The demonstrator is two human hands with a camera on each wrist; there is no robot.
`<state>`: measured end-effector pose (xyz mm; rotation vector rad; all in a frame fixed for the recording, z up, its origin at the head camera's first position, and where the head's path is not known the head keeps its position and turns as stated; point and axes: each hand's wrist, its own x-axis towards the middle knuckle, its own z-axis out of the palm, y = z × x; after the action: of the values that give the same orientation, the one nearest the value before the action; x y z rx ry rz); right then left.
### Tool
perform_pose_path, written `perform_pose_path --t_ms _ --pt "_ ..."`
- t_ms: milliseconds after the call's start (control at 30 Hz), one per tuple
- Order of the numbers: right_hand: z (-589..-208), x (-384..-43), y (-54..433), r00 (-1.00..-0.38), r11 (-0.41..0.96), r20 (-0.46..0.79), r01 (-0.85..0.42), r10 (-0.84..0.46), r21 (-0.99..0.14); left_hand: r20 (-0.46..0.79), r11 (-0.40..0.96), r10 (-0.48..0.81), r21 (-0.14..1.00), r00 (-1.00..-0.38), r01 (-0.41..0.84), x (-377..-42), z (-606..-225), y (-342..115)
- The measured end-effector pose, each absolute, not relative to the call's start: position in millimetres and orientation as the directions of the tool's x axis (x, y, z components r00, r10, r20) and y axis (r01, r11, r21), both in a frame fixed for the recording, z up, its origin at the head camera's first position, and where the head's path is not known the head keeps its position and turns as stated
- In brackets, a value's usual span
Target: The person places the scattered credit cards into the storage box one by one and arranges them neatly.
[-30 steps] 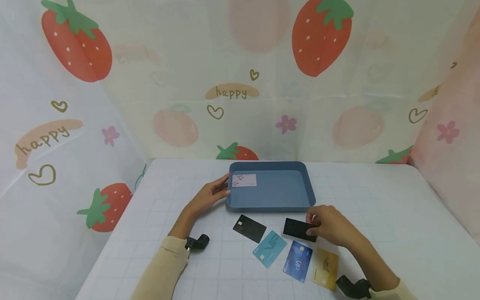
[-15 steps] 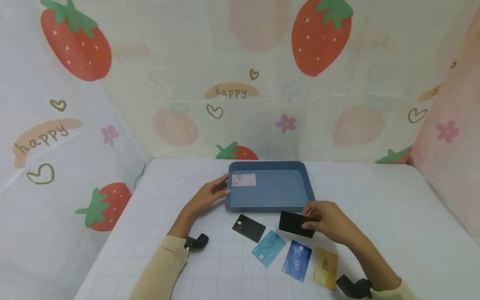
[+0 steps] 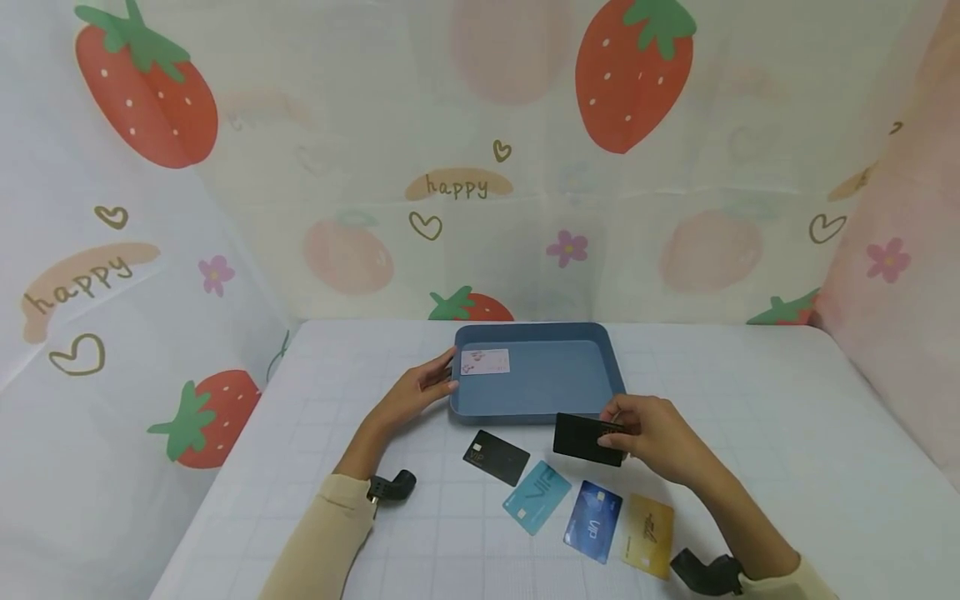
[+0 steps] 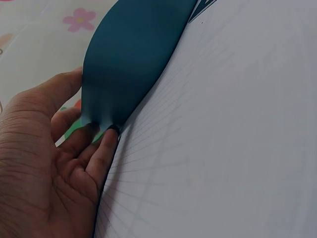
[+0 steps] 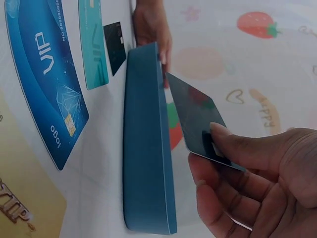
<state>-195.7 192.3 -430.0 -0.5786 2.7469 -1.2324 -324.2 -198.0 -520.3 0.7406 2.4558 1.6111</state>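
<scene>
My right hand pinches a black card between thumb and fingers, lifted in front of the tray's near right side. In the right wrist view the card is tilted and reflects the backdrop. My left hand touches the left wall of a blue rectangular tray, its fingertips against the outside in the left wrist view. A pale pink patterned card lies inside the tray at its left.
On the white-covered table, before the tray, lie a dark VIP card, a teal card, a blue card and a gold card. Behind stands a strawberry-print cloth backdrop.
My right hand has raised the black card off the table and moved it slightly left towards the tray's near edge. The left hand stays at the tray.
</scene>
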Motion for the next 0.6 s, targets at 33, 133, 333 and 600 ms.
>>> perform_pose_path --t_ms 33,133,333,600 --pt "-430.2 -195.6 191.6 -0.926 0.609 0.091 -0.313 -0.367 -0.728 0.165 0.323 0.452 0.886 -0.876 0.333 -324.0 -520.3 -198.5" --pt "-430.4 -194.8 189.5 -0.928 0.611 0.109 -0.320 -0.356 -0.724 0.159 0.339 0.454 0.879 -0.877 0.335 -324.5 -520.8 -199.5" --pt "-430.8 -194.4 186.5 -0.937 0.611 0.131 -0.313 -0.323 -0.727 0.169 0.335 0.450 0.879 -0.877 0.341 -324.4 -521.4 -198.8" --pt "-434.2 -194.9 182.9 -0.948 0.611 0.145 -0.296 -0.285 -0.735 0.168 0.344 0.457 0.872 -0.873 0.347 -325.0 -522.5 -198.6"
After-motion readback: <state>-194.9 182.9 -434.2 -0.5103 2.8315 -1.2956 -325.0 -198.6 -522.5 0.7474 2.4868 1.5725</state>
